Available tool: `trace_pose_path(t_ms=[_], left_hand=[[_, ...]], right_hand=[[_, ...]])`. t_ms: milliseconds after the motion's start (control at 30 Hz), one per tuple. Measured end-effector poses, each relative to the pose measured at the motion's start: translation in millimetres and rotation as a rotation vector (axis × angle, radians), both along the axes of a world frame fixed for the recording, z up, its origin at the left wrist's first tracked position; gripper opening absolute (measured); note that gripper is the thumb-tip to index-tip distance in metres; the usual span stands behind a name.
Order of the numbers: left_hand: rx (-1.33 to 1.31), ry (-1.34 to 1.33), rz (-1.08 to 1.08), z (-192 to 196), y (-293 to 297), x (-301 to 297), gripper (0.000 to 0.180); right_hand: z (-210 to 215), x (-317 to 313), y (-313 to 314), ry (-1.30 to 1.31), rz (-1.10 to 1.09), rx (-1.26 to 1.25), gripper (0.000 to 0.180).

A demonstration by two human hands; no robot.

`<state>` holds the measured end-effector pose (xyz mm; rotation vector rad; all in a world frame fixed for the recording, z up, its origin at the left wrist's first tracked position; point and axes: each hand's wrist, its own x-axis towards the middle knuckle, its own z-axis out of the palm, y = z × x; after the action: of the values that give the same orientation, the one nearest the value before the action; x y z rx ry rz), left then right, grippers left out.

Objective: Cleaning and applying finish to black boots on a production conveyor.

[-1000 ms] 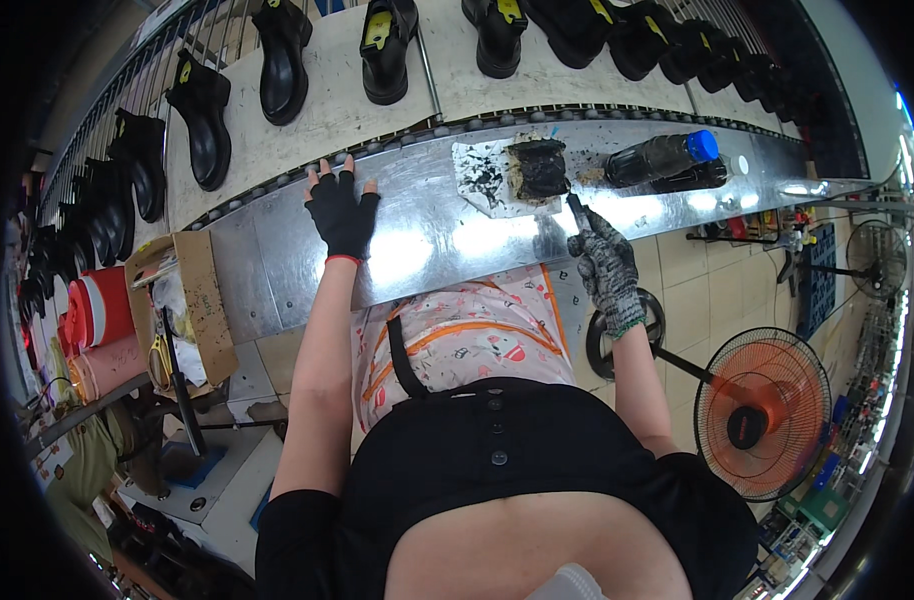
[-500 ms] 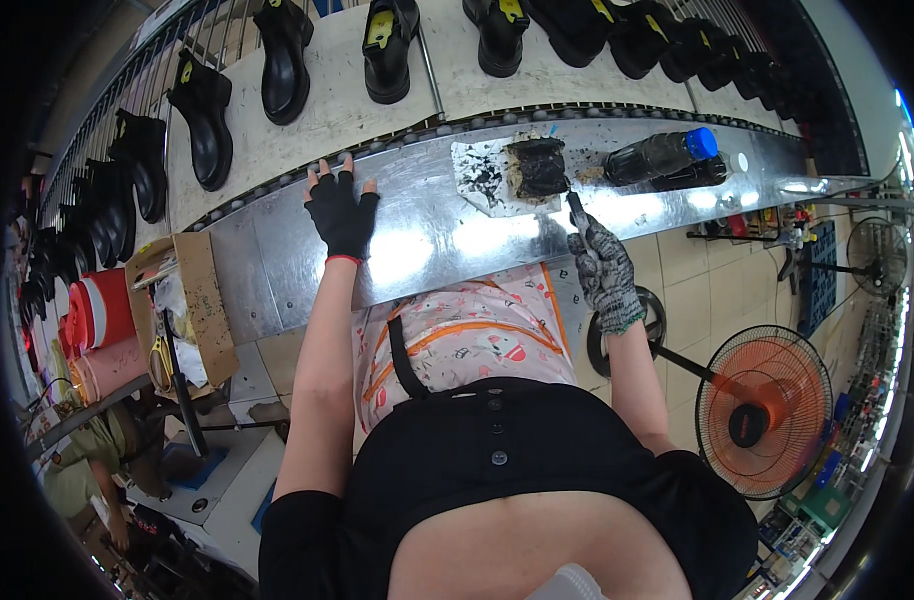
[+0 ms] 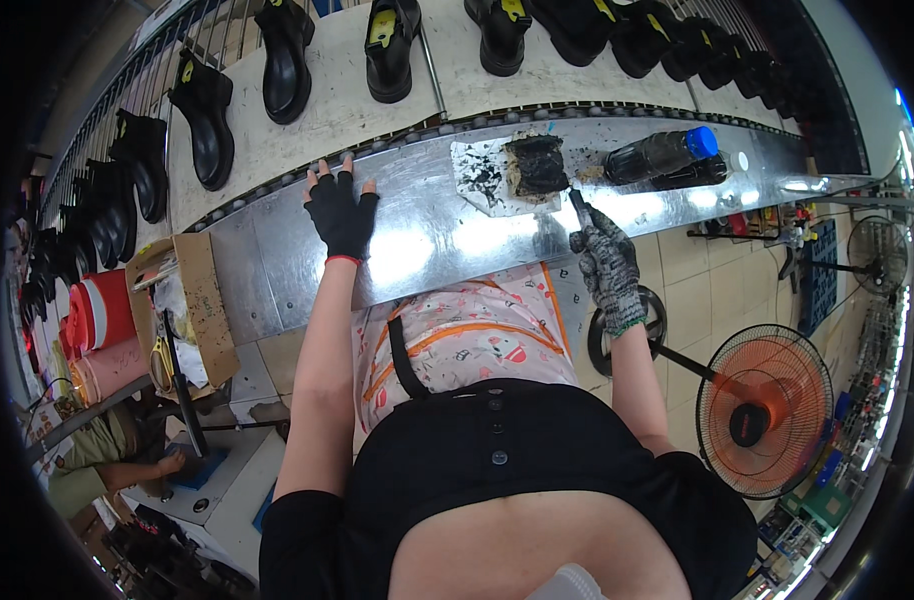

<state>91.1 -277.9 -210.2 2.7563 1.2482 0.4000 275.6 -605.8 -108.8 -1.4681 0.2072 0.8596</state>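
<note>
Left hand (image 3: pixel 341 212) lies flat, fingers spread and holding nothing, bracing on the steel surface (image 3: pixel 427 240), while the right hand (image 3: pixel 607 262) has its grip closed round a dark brush (image 3: pixel 580 209), tip just beside the blackened sponge (image 3: pixel 536 164).

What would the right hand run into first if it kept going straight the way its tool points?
Probably the dark, grimy block on the metal bench. The right hand holds a thin dark tool whose tip points up and left, ending just short of the block, though depth is unclear.

Left hand (image 3: pixel 341 215) flat, right hand (image 3: pixel 607 262) clenched.
</note>
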Motion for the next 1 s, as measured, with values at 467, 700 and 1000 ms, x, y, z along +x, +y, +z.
trace_pose_path(t_ms=[467, 700, 1000], left_hand=[[-0.015, 0.026, 0.010, 0, 0, -1, 0.059], [-0.016, 0.044, 0.020, 0, 0, 0, 0.060], [-0.002, 0.002, 0.000, -3, 1, -2, 0.060]], right_hand=[[10, -7, 3, -0.222, 0.159, -0.141, 0.041], [-3, -3, 1, -0.391, 0.293, -0.304, 0.050], [1, -3, 3, -0.395, 0.309, -0.293, 0.048]])
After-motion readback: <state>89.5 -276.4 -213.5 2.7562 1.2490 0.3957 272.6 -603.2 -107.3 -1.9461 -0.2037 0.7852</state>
